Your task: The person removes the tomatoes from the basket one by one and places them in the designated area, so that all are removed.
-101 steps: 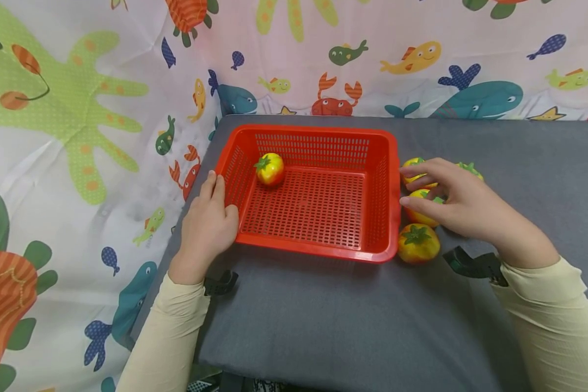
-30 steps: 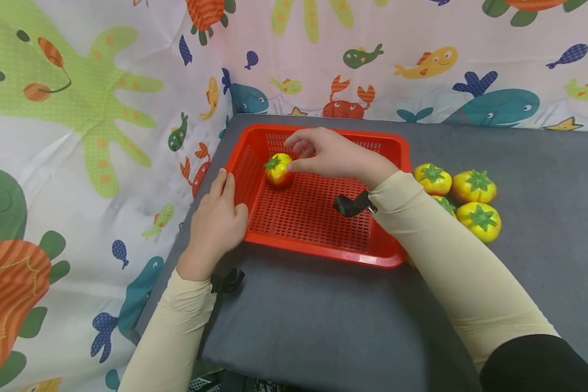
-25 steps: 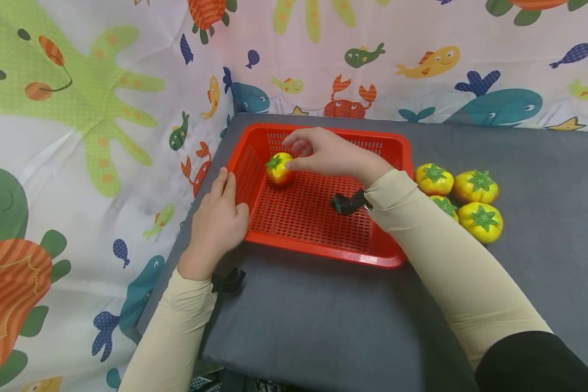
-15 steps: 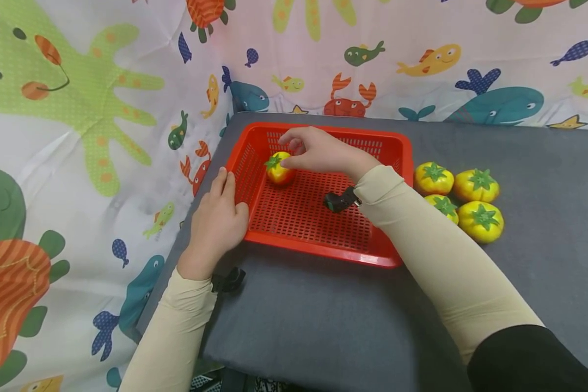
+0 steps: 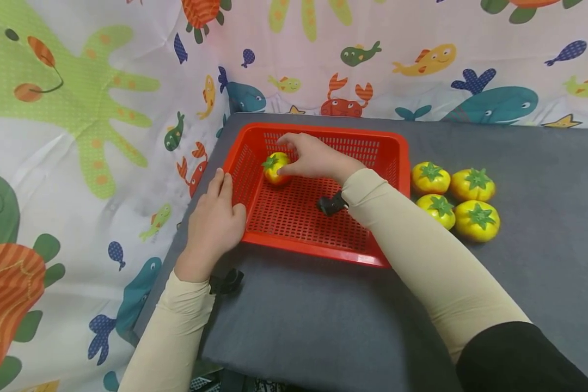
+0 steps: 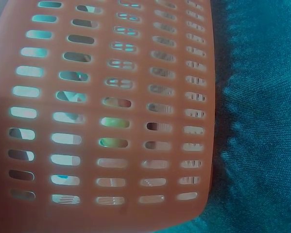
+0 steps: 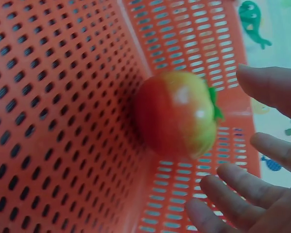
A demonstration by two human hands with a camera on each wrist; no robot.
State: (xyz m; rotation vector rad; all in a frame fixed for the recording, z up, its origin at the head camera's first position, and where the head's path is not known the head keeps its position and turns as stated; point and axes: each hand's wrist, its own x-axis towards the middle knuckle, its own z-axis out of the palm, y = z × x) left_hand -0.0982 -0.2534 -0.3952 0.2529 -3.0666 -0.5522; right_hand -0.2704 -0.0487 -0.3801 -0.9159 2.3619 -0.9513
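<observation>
A red plastic basket [image 5: 318, 251] with slotted walls stands on the grey cloth. My left hand [image 5: 214, 220] rests at its left rim, index and middle fingers straight; the left wrist view is filled by the basket's outer wall [image 6: 116, 216]. Inside, at the left end, sits one toy tomato [image 5: 272, 175], yellow above and red below with green leaves. My right hand [image 5: 320, 159] is over it, the thumb overlapping it. In the right wrist view the fingers [image 7: 232, 196] are spread, with a gap between them and the tomato [image 7: 177, 114].
Several more toy tomatoes [image 5: 476, 220] lie grouped on the grey table [image 5: 323, 321] right of the basket. The right forearm sleeve [image 5: 421, 261] crosses the basket's front right corner. A fabric screen [image 5: 294, 54] with sea animals stands behind and to the left.
My right hand has come from the tomatoes on the right to the one in the basket. Lately it shifts slightly left and nearer me. The left hand stays at the rim.
</observation>
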